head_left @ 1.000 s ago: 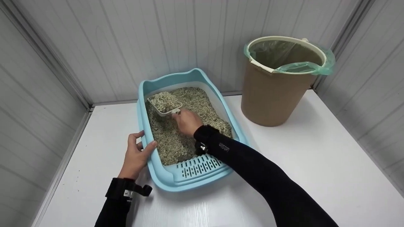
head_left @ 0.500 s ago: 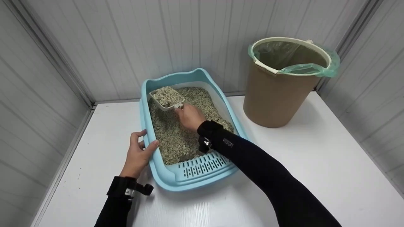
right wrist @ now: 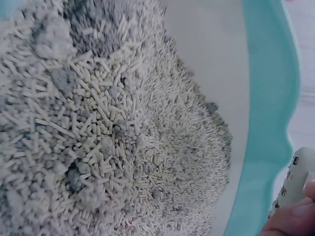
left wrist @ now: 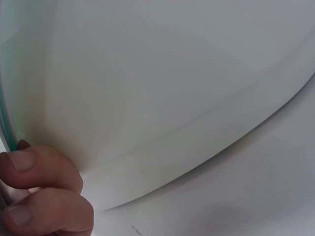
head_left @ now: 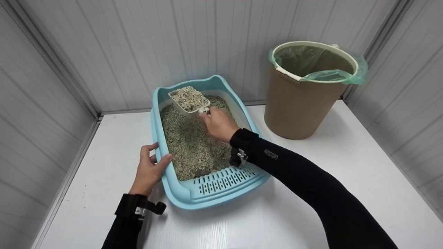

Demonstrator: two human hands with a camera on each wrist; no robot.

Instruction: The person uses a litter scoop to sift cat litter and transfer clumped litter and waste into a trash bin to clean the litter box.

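A blue litter box point(head_left: 160, 138) with a slotted front lip sits on the table, filled with pale pellet litter point(head_left: 190, 152). My left hand point(head_left: 149, 169) grips its left rim, thumb on top. In the left wrist view, fingers point(left wrist: 49, 211) curl against the white outer wall point(left wrist: 128, 103). My right hand point(head_left: 221, 124) holds a white litter scoop point(head_left: 179, 106) by its handle, raised over the back left of the box. Litter is heaped in the scoop. In the right wrist view, only a corner of the scoop point(right wrist: 306, 160) shows, beyond the box's rim.
A brown bin point(head_left: 294, 107) lined with a green plastic bag point(head_left: 328, 74) stands at the back right, beside the box. Grey panelled walls point(head_left: 138, 58) close off the back and both sides. Small specks dot the white table point(head_left: 114, 145) on the left.
My right hand has raised the loaded scoop and moved it to the right, away from the litter's surface. The left hand keeps its hold on the rim.
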